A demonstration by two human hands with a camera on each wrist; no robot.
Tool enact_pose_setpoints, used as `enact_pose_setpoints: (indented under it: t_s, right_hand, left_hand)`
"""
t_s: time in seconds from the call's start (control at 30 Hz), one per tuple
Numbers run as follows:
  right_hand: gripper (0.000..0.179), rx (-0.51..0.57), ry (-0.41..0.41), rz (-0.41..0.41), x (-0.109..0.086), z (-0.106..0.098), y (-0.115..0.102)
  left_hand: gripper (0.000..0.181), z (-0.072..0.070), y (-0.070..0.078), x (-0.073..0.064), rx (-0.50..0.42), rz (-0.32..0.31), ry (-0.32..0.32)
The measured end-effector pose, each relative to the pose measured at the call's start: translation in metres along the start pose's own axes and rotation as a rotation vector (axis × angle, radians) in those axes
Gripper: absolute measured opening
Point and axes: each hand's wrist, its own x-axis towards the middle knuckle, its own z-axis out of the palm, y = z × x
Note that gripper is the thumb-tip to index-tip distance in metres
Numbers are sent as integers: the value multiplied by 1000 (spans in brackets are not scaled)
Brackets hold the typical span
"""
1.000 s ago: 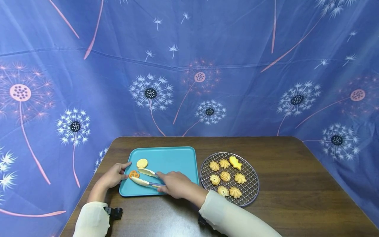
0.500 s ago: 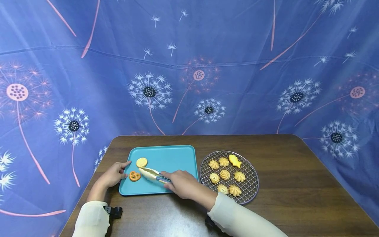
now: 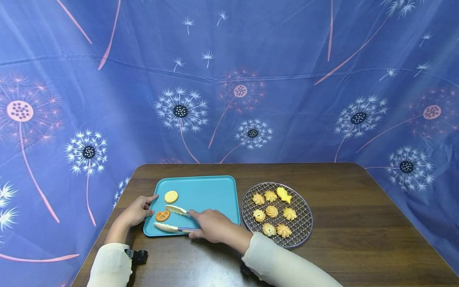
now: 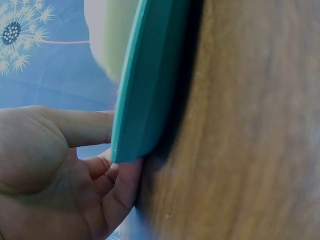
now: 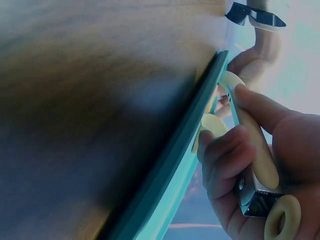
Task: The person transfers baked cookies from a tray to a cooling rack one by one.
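Note:
On the left of the turquoise tray [image 3: 208,191] lie a round yellow biscuit [image 3: 171,196] and, nearer the front, a brown pretzel [image 3: 161,219]. My right hand [image 3: 215,226] grips a pair of tongs [image 3: 166,227] with cream tips. Their arms are spread, one tip on the far side of the pretzel and the other on its near side, over the tray's front part. At the tray's left edge, my left hand [image 3: 136,212] pinches the rim; in the left wrist view, thumb and fingers [image 4: 122,187] take the tray corner [image 4: 135,125] between them.
Right of the tray stands a round wire rack [image 3: 303,223] with several piped cookies [image 3: 290,214] and a yellow fish-shaped biscuit [image 3: 284,195]. Both stand on a dark wooden table [image 3: 358,223], with a blue dandelion-print cloth [image 3: 297,119] hanging behind it.
The tongs closed just right of the pretzel, then spread wide again and moved left to either side of it. The left hand stays at the tray's edge.

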Motion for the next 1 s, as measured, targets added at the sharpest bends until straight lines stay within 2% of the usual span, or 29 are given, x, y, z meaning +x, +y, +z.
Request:
enact_pose_setpoints:
  t_s: [0.23, 0.4, 0.67, 1.0]
  right_hand:
    - [61, -39, 24, -21, 11, 6, -4]
    - [56, -29, 49, -50, 3, 3, 2]
    - [55, 61, 82, -53, -11, -8, 14]
    - [51, 79, 80, -57, -16, -1, 22]
  left_hand:
    - [62, 2, -1, -1, -12, -3, -2]
    - [62, 2, 1, -3, -26, -7, -7]
    - [63, -1, 6, -4, -19, 0, -10]
    - [63, 1, 3, -2, -41, -15, -7]
